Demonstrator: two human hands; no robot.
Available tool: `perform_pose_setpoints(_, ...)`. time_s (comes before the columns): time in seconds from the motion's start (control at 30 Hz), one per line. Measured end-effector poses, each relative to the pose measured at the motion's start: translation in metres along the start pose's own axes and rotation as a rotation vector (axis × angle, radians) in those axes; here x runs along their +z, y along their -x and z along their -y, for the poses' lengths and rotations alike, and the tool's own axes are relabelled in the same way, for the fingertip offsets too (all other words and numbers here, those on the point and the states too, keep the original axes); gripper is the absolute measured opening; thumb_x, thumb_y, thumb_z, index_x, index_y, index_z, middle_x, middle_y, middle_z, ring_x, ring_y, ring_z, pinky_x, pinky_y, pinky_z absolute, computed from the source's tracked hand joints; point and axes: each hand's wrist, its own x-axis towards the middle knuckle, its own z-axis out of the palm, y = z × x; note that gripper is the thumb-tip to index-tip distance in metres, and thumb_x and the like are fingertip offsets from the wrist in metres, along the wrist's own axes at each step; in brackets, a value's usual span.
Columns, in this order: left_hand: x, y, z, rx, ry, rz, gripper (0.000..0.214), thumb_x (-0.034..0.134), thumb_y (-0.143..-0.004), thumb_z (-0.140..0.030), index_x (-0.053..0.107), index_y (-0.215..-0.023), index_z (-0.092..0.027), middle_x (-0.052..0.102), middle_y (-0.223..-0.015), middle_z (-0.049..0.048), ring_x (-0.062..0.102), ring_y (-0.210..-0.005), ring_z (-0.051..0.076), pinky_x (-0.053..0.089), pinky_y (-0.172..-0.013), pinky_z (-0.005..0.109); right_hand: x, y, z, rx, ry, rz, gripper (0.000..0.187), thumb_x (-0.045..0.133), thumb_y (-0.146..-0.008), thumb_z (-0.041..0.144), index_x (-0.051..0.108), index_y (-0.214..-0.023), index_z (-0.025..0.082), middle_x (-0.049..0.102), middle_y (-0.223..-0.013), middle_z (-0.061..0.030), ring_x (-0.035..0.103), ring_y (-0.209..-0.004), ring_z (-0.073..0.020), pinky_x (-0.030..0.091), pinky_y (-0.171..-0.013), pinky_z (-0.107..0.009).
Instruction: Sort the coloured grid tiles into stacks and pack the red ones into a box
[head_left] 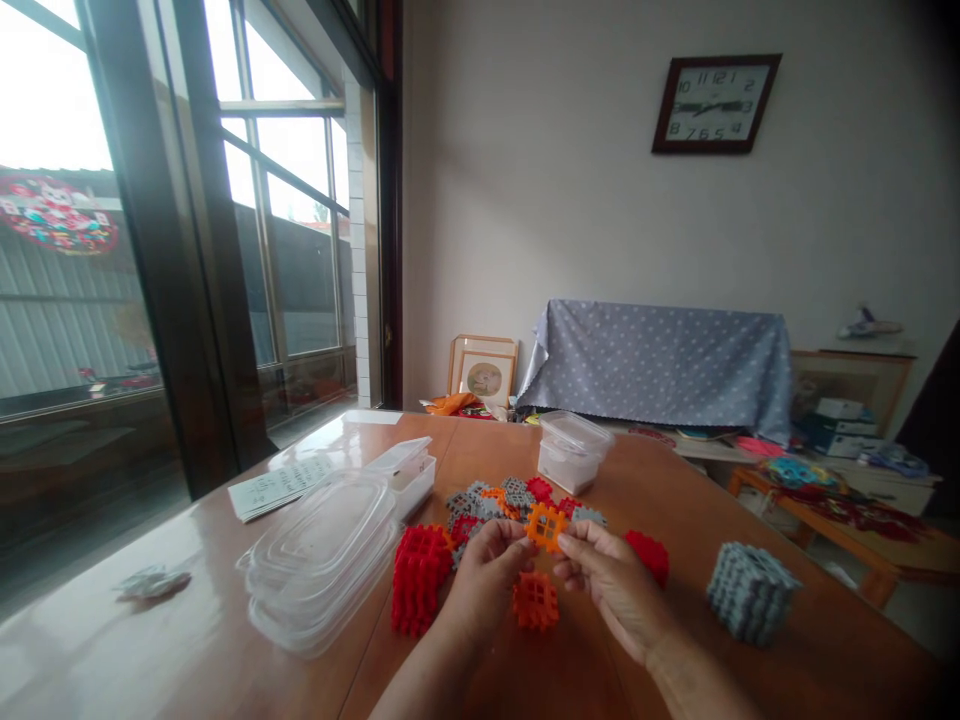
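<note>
Between my hands, above the table, is an orange square building piece [546, 527] with notched edges and a window-like middle. My left hand [491, 565] pinches its left edge, and my right hand [600, 570] grips its right edge. Just below lies a small orange stack [535, 602] of such pieces. A tall red stack [418, 580] stands left of my left hand. Another red stack [648, 556] is partly hidden behind my right hand, and a grey stack [752, 592] stands farther right. Behind my hands spreads a loose pile of grey, red and orange pieces [480, 503].
Clear plastic lids [322, 550] lie stacked at the left, near an open white box [412, 485] and a written paper [281, 487]. A clear tub [574, 455] stands at the back of the wooden table [487, 445]. A small crumpled packet [152, 582] lies far left.
</note>
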Motion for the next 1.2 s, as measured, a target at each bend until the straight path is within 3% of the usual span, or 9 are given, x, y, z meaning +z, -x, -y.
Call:
perform_pose_setpoints(0.13,-0.004,-0.003,0.000,-0.007,0.068,-0.020,0.032,0.080,-0.074,-0.037,0.061,-0.091,-0.017,0.063,-0.081,-0.0004,0.057,-0.067,0.010,0.041,-0.065,0.023,0.002,0.005,0.002,0.033,0.074,0.109,0.031,0.072,-0.086,0.047,0.061,-0.096,0.019,0.070,-0.089,-0.0036,0.063,-0.074,-0.0147,0.046,-0.066,-0.026)
perform_pose_setpoints(0.2,-0.006,-0.004,0.001,-0.021,0.061,-0.027,0.031,0.080,-0.074,-0.036,0.061,-0.089,-0.017,0.062,-0.077,-0.0015,0.054,-0.063,0.009,0.039,-0.062,0.022,0.000,0.007,0.005,0.013,0.136,0.162,0.033,0.069,-0.088,0.046,0.062,-0.106,0.020,0.070,-0.097,-0.0052,0.065,-0.080,-0.0172,0.048,-0.068,-0.028)
perform_pose_setpoints(0.3,-0.007,-0.005,0.001,-0.031,0.022,-0.031,0.028,0.079,-0.073,-0.033,0.062,-0.088,-0.016,0.061,-0.074,-0.0019,0.052,-0.060,0.008,0.037,-0.060,0.022,-0.007,0.008,0.008,-0.120,0.321,0.160,0.054,0.070,-0.086,0.041,0.053,-0.135,0.026,0.064,-0.128,-0.0077,0.064,-0.105,-0.0225,0.052,-0.083,-0.034)
perform_pose_setpoints(0.4,-0.008,-0.005,0.002,-0.039,-0.014,-0.021,0.027,0.078,-0.072,-0.033,0.063,-0.087,-0.016,0.061,-0.072,-0.0018,0.051,-0.059,0.009,0.037,-0.058,0.022,-0.010,0.008,0.007,-0.251,0.578,0.135,0.070,0.071,-0.083,0.033,0.044,-0.148,0.031,0.051,-0.147,-0.0068,0.057,-0.121,-0.0250,0.051,-0.091,-0.036)
perform_pose_setpoints(0.53,-0.009,-0.005,0.003,-0.044,-0.071,-0.004,0.023,0.075,-0.073,-0.031,0.063,-0.084,-0.015,0.058,-0.067,-0.0023,0.049,-0.056,0.009,0.035,-0.056,0.022,-0.010,0.008,0.003,-0.296,0.747,0.153,0.063,0.067,-0.084,0.029,0.049,-0.144,0.029,0.060,-0.135,-0.0064,0.059,-0.117,-0.0243,0.052,-0.090,-0.036)
perform_pose_setpoints(0.67,-0.010,-0.006,0.005,-0.055,-0.107,0.014,0.023,0.073,-0.074,-0.033,0.063,-0.084,-0.015,0.060,-0.067,-0.0008,0.049,-0.057,0.010,0.036,-0.056,0.023,-0.014,0.006,0.002,-0.334,0.801,0.173,0.049,0.074,-0.079,0.031,0.059,-0.126,0.026,0.068,-0.117,-0.0037,0.062,-0.110,-0.0234,0.049,-0.095,-0.037)
perform_pose_setpoints(0.8,-0.012,-0.008,0.009,0.012,-0.254,-0.077,0.016,0.064,-0.077,-0.031,0.062,-0.083,-0.016,0.061,-0.068,-0.0002,0.052,-0.058,0.011,0.038,-0.058,0.023,-0.022,0.001,-0.002,-0.343,0.882,0.155,0.040,0.077,-0.076,0.036,0.061,-0.111,0.025,0.067,-0.114,-0.0037,0.061,-0.109,-0.0243,0.048,-0.096,-0.037)
perform_pose_setpoints(0.97,-0.017,-0.012,0.015,0.023,-0.445,-0.146,0.008,0.054,-0.072,-0.014,0.059,-0.078,-0.017,0.061,-0.067,-0.0004,0.054,-0.060,0.012,0.038,-0.058,0.022,-0.027,0.000,-0.007,-0.286,1.019,0.190,0.045,0.080,-0.073,0.042,0.062,-0.110,0.025,0.066,-0.117,-0.0049,0.060,-0.110,-0.0259,0.046,-0.096,-0.037)
perform_pose_setpoints(1.2,-0.018,-0.006,0.020,-0.039,-0.493,-0.109,0.009,0.057,-0.068,-0.012,0.058,-0.075,-0.018,0.054,-0.059,-0.0044,0.048,-0.052,0.009,0.031,-0.050,0.020,-0.031,-0.002,-0.011,-0.219,0.980,0.232,0.056,0.085,-0.068,0.042,0.065,-0.118,0.025,0.064,-0.122,-0.0071,0.059,-0.114,-0.0288,0.046,-0.098,-0.039)
